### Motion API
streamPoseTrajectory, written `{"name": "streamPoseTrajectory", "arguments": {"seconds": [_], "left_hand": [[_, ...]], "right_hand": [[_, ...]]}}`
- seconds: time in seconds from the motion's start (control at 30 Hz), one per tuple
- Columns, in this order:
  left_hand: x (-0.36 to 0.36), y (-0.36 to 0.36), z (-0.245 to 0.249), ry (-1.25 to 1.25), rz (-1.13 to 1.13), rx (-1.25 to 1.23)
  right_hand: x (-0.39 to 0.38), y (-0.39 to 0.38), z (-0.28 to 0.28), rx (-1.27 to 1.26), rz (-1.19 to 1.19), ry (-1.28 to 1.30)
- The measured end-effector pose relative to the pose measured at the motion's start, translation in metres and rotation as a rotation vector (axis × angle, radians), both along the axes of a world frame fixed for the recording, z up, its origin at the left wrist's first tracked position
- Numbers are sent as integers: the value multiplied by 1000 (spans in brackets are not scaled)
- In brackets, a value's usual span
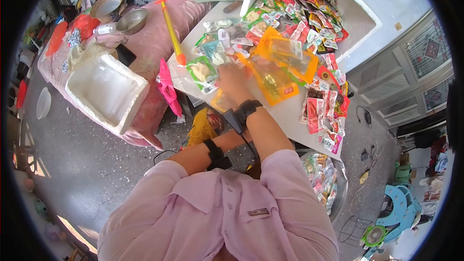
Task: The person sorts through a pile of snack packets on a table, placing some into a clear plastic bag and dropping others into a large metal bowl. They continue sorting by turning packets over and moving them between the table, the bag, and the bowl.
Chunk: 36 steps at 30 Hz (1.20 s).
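My right hand (233, 79) reaches over the white table among small snack packets, a dark band on its wrist. Its fingers are blurred, and I cannot tell whether they grip a packet. Just left of it lies a green-edged clear packet (201, 71) with pale contents. Large orange-edged clear bags (276, 81) spread out to its right. Another orange packet (222, 100) shows below the hand. My left hand (236, 138) is low, in front of the table edge, with its fingers hidden behind my right forearm. A yellow patterned bag (205, 126) hangs close by it.
A white foam box (360, 7) full of snack packets tilts at the table's back. More red packets (316, 116) cover the right side. A metal basin (342, 183) of packets stands below. At left, a pink-covered bed (159, 34) holds an open foam box (104, 89) and metal bowls (131, 21).
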<state>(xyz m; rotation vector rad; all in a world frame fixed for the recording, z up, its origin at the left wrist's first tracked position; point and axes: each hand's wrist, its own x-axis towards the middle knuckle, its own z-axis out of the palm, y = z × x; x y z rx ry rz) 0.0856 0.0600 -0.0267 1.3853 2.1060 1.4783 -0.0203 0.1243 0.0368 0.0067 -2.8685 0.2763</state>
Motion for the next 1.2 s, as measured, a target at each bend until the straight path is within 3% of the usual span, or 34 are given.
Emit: {"name": "streamPoseTrajectory", "arguments": {"seconds": [0.07,0.17,0.27,0.3,0.4,0.5,0.6,0.7,0.73,0.8,0.9,1.0,1.07,1.13,1.2], "left_hand": [[-1,0,1,58,21,-55],[1,4,-1,134,53,-101],[0,7,9,229,93,-186],[1,6,15,261,100,-218],[4,3,31,419,134,-262],[5,8,21,415,214,-143],[3,7,18,383,161,-222],[3,5,31,403,80,-441],[4,3,36,457,76,-404],[4,0,43,563,71,-332],[4,4,30,497,141,-204],[5,5,28,398,154,-185],[5,5,24,414,151,-197],[3,5,25,427,129,-221],[2,2,31,434,81,-261]], "right_hand": [[1,-1,0,-27,20,22],[5,12,-3,-308,81,11],[18,35,8,144,-11,149],[17,43,6,36,-14,94],[19,56,-5,200,-139,42],[22,64,0,161,-131,-73],[20,72,6,17,-211,-135],[5,83,-7,169,-265,-227],[6,89,-11,184,-233,-215],[15,84,9,210,-169,-193],[30,71,51,220,-96,-193],[38,61,94,14,-106,-386],[14,94,42,-10,-81,-292],[13,96,35,-14,-111,-212],[36,65,67,-4,-204,-146]]}}
